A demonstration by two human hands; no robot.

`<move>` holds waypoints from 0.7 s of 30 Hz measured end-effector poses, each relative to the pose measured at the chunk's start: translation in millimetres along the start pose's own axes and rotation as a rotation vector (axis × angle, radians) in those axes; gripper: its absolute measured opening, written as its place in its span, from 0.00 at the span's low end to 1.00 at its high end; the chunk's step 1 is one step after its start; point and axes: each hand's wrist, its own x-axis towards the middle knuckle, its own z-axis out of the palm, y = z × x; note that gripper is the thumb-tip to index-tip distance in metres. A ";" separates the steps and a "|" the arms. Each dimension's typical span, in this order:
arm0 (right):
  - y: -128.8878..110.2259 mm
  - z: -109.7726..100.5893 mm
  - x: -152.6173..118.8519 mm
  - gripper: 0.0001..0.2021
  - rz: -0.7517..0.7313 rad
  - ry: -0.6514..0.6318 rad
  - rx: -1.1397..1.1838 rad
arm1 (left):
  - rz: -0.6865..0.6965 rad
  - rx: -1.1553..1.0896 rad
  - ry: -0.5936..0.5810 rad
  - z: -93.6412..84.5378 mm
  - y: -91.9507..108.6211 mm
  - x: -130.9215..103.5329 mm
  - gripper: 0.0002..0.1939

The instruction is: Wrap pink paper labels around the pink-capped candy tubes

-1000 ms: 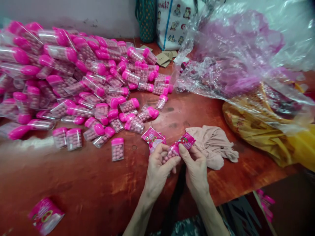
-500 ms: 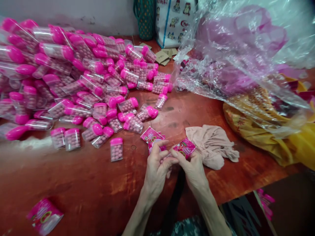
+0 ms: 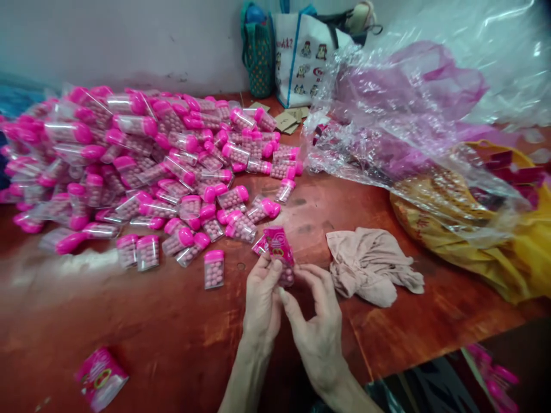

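A small clear container of pink balls [image 3: 286, 276], with a printed pink wrapper [image 3: 278, 242] around its upper part, stands between my hands. My left hand [image 3: 263, 295] pinches it between thumb and fingers on the left side. My right hand [image 3: 316, 315] is curved around its right side, fingertips touching it and thumb near its bottom. Behind it lie more printed pink wrappers [image 3: 260, 245], partly hidden. One capped container [image 3: 214, 269] stands apart to the left of my hands, near a large heap of similar pink-capped containers [image 3: 167, 166].
On the reddish table [image 3: 172, 338], a wrapped pink pack [image 3: 102, 378] lies at lower left. A crumpled cloth [image 3: 374, 265] is right of my hands. Farther right are clear plastic [image 3: 370, 126] and a yellow bag [image 3: 486, 252]. A white bag [image 3: 301, 63] stands against the wall.
The printed wrapper has moved from my right hand's fingertips onto the container, which is now upright. My right hand's fingers have spread. The whole view has shifted, showing more of the wall.
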 end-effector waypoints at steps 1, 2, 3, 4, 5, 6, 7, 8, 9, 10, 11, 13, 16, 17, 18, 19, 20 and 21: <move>1.0 2.6 -0.8 0.12 -0.004 -0.005 -0.003 | 0.006 -0.007 -0.004 0.1 0.2 -0.3 0.05; 2.7 4.6 -0.6 0.12 0.003 -0.012 0.001 | 0.008 -0.007 -0.012 0.2 -0.1 -0.8 0.04; 4.7 5.8 0.3 0.10 0.016 -0.020 0.015 | 0.012 -0.006 -0.022 0.6 -0.6 -1.5 0.04; 7.0 6.0 2.1 0.08 0.028 -0.032 0.038 | 0.019 -0.007 -0.031 1.0 -1.3 -2.2 0.04; 9.2 5.3 4.3 0.06 0.037 -0.049 0.066 | 0.026 -0.011 -0.040 1.5 -1.9 -2.8 0.04; 11.3 3.7 6.9 0.05 0.044 -0.068 0.097 | 0.030 -0.015 -0.049 2.0 -2.3 -3.2 0.04; 12.8 1.3 9.5 0.05 0.049 -0.090 0.126 | 0.036 -0.016 -0.058 2.2 -2.2 -3.3 0.04; 13.8 -1.6 11.8 0.05 0.050 -0.111 0.147 | 0.048 -0.010 -0.063 2.3 -1.6 -3.1 0.03; 14.1 -4.8 13.6 0.05 0.051 -0.138 0.160 | 0.067 0.001 -0.062 2.0 -0.3 -2.6 0.03; 13.7 -8.0 14.8 0.05 0.051 -0.170 0.168 | 0.086 0.019 -0.058 1.5 1.4 -1.9 0.03; 12.6 -10.9 15.4 0.05 0.052 -0.210 0.173 | 0.097 0.041 -0.054 0.8 3.4 -1.2 0.04; 9.2 -15.8 14.6 0.05 0.060 -0.287 0.187 | 0.096 0.090 -0.037 -0.4 7.3 -0.4 0.05; 3.5 -20.6 11.3 0.06 0.093 -0.328 0.219 | 0.056 0.146 -0.017 -0.2 9.1 -2.6 0.06; 2.1 -22.0 10.1 0.06 0.104 -0.325 0.229 | 0.053 0.158 -0.013 0.6 8.4 -4.2 0.07; 1.1 -23.3 9.0 0.07 0.112 -0.317 0.233 | 0.052 0.170 -0.010 1.5 7.4 -6.0 0.07; 0.4 -24.5 7.9 0.07 0.119 -0.310 0.234 | 0.044 0.186 -0.011 2.5 6.2 -7.9 0.08; 0.0 -25.6 6.8 0.07 0.124 -0.305 0.230 | 0.034 0.203 -0.012 3.4 5.1 -9.7 0.08; -0.1 -26.6 5.8 0.08 0.128 -0.300 0.225 | 0.025 0.219 -0.013 4.1 4.1 -11.5 0.09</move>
